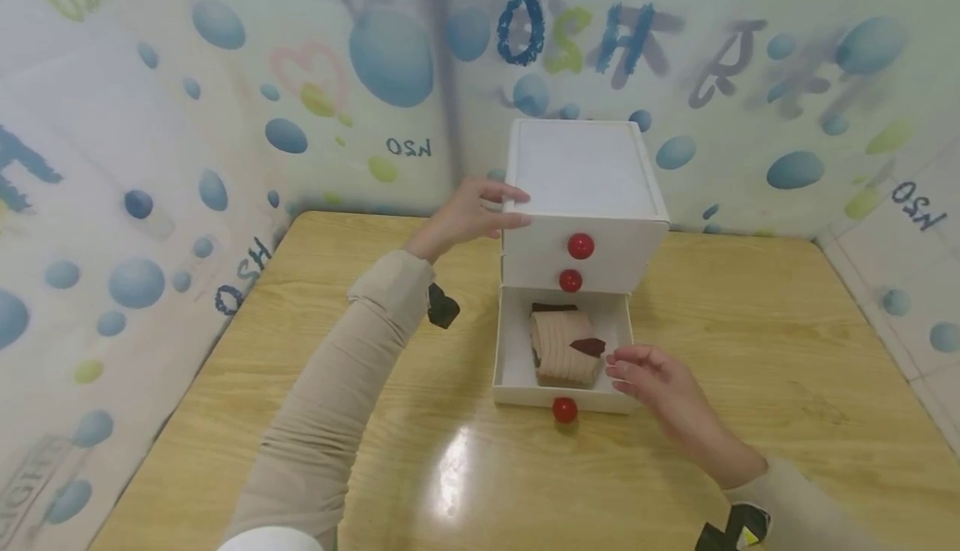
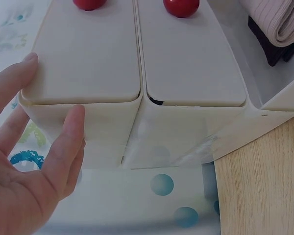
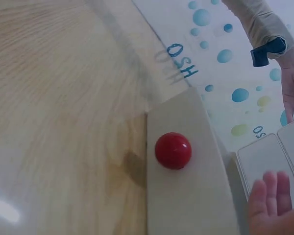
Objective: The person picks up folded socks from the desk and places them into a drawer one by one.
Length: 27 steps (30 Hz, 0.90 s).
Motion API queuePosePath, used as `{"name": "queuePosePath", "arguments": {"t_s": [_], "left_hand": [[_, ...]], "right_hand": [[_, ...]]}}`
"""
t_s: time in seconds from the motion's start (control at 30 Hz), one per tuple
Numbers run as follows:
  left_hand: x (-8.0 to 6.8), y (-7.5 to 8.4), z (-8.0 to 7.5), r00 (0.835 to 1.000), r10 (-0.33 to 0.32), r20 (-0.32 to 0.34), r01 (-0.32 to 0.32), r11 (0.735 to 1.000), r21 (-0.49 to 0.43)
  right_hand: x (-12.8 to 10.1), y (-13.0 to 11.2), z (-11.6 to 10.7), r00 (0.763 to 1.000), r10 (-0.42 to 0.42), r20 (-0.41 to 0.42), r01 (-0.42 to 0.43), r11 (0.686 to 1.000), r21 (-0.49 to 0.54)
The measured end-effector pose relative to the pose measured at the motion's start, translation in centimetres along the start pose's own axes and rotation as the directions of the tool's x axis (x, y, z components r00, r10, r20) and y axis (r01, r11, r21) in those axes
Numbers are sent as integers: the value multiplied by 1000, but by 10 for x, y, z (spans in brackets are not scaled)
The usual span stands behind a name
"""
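A white three-drawer cabinet stands on the table, its bottom drawer pulled out. Inside that drawer lies a folded beige ribbed cloth, with a dark brown piece of cloth on it and more dark cloth behind. My left hand touches the cabinet's upper left front corner. In the left wrist view, its spread fingers rest along the cabinet's edge and side. My right hand is beside the open drawer's right wall, fingers extended and loosely bent, holding nothing. A red knob sits on the drawer front.
The wooden table carries the cabinet near its back edge. Behind and at both sides rises a wall covering with blue and green dots and letters. Two more red knobs stick out from the closed upper drawers.
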<state>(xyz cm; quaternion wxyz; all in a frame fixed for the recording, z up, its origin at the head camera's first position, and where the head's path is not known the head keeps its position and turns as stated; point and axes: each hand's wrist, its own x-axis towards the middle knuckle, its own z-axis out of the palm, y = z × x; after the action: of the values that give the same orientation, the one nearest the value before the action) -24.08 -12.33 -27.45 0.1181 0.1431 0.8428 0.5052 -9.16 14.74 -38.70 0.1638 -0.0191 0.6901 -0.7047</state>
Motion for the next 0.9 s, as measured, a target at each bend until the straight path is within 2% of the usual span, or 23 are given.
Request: {"name": "queuePosePath", "arguments": {"t_s": [0.33, 0.63, 0.9], "left_hand": [[2, -2, -1, 1000, 7, 4, -7, 1000, 13], [0, -2, 0, 1000, 16, 3, -16, 1000, 11], [-3, 2, 0, 1000, 6, 3, -6, 1000, 7]], "right_hand": [[-25, 39, 2, 988, -41, 152, 47, 998, -41], [-29, 64, 13, 993, 3, 121, 6, 997, -81], [-20, 76, 19, 994, 47, 94, -45, 999, -25]]}}
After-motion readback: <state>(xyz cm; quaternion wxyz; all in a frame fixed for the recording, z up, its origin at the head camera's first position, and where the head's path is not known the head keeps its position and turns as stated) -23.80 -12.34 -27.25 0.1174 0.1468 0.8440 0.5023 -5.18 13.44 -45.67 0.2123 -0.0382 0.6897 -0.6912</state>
